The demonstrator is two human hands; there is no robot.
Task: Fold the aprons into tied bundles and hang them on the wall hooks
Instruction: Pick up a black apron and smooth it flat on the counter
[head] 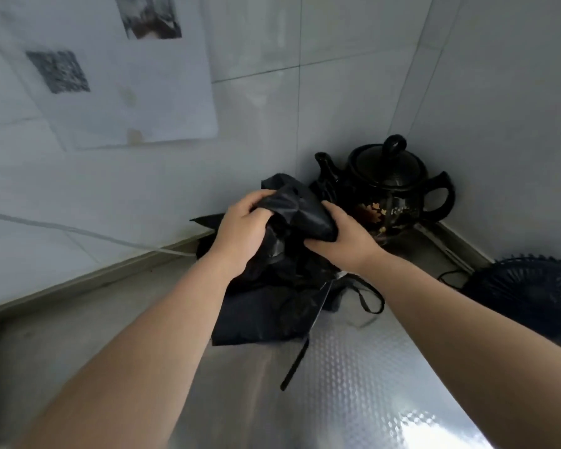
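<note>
A crumpled black apron (pixel 300 212) is lifted at its top, just above a heap of more black apron fabric (pixel 266 315) lying on the metal counter (pixel 353 367). My left hand (pixel 240 228) grips the raised fabric from the left, fingers curled into it. My right hand (pixel 340 234) grips it from the right, thumb on top. Black apron straps (pixel 368 299) trail over the counter toward me. No wall hooks are in view.
A black lidded pot (pixel 386 189) with spout and handle stands in the tiled corner right behind the apron. A black fan grille (pixel 531 293) sits at the right. A white cable (pixel 78 233) runs along the left wall, under a taped paper sheet (pixel 127 92).
</note>
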